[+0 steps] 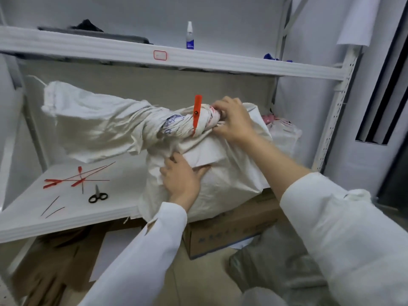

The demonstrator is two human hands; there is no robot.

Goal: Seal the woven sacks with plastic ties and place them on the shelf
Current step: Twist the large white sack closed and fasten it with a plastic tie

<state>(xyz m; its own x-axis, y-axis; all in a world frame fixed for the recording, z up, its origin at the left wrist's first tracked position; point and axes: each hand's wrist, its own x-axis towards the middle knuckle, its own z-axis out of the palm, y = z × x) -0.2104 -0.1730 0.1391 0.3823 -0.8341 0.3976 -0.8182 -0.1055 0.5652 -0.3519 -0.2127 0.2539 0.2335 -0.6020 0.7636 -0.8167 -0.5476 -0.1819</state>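
Grips neck of woven sack [231, 173] in curled right hand [231, 120], beside orange tie [197, 113]; presses left hand [181, 180] flat against sack's front.

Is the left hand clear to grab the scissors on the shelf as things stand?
Probably yes. The left hand only presses flat on the sack, and the scissors lie on bare shelf beside it, nothing between.

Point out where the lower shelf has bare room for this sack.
Bare patch: the lower shelf between the scissors and the sack, running back under the sack's floppy neck. Crowded: the left front, with red ties, scissors and cut tie ends; the right rear corner holds another bag.
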